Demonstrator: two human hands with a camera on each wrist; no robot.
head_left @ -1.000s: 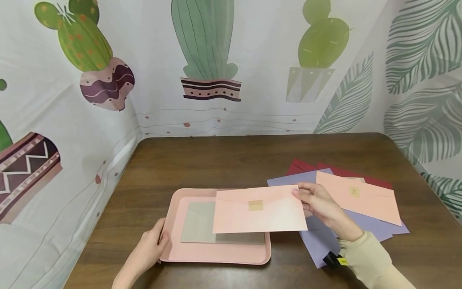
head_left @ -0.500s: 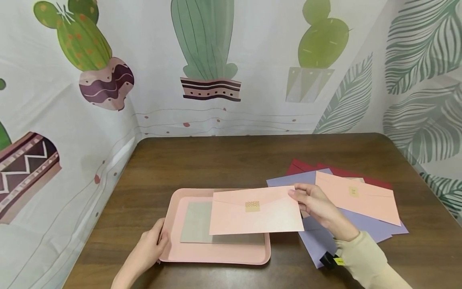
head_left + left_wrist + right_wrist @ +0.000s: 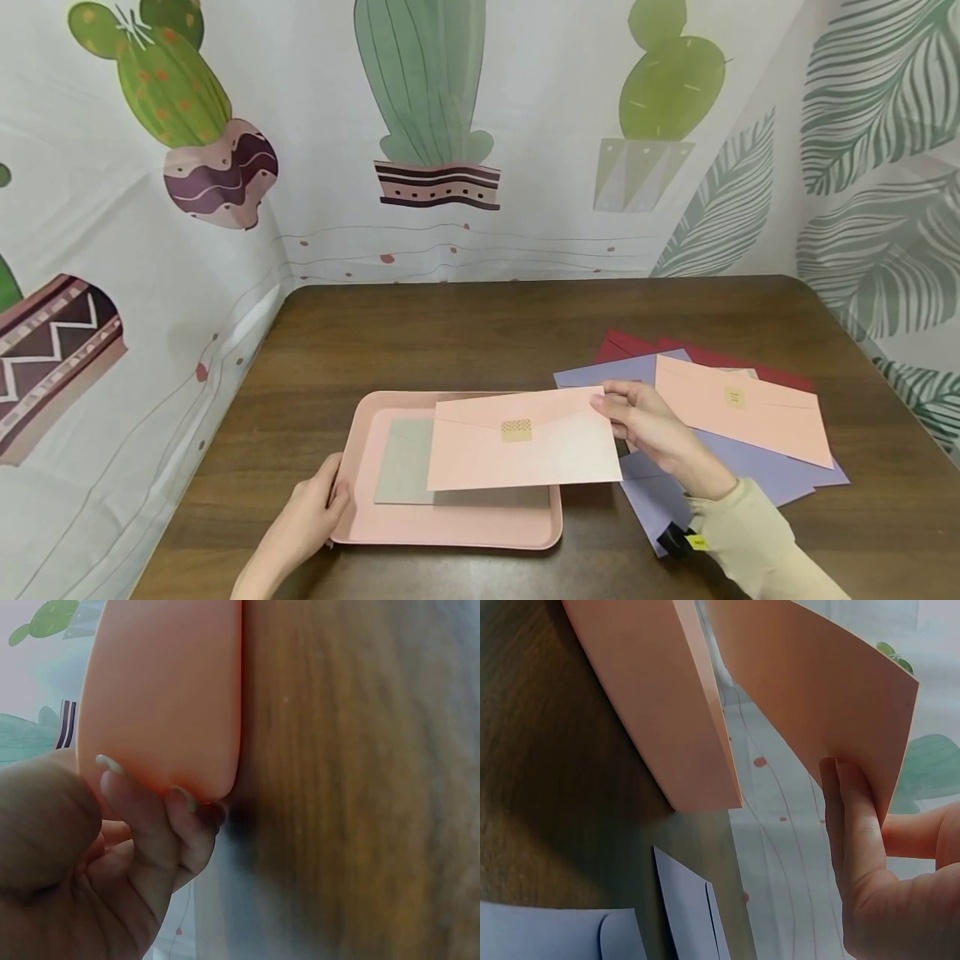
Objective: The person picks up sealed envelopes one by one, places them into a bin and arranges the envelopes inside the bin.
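My right hand (image 3: 656,429) pinches a pale pink envelope (image 3: 480,458) by its right end, thumb on top and fingers beneath. A gold patterned sticker (image 3: 516,430) sits on the flap of this envelope. It hangs over the right part of a pink tray (image 3: 450,529), and in the right wrist view the held envelope (image 3: 817,682) is clear of the tray wall (image 3: 652,705). A grey-green envelope (image 3: 405,458) lies flat in the tray, partly covered from view. At the tray's left edge my left hand (image 3: 303,512) grips the rim, its fingers (image 3: 139,802) against the outer wall.
Right of the tray lies a loose pile: a peach envelope (image 3: 750,417) with a sticker on top, lavender envelopes (image 3: 750,462) under it, and red envelopes (image 3: 783,379) at the back. A printed cloth (image 3: 540,108) hangs behind the brown wooden table (image 3: 420,333).
My right hand has carried the pale pink envelope a little left and slightly down, further over the tray. The left hand and the tray have stayed in place.
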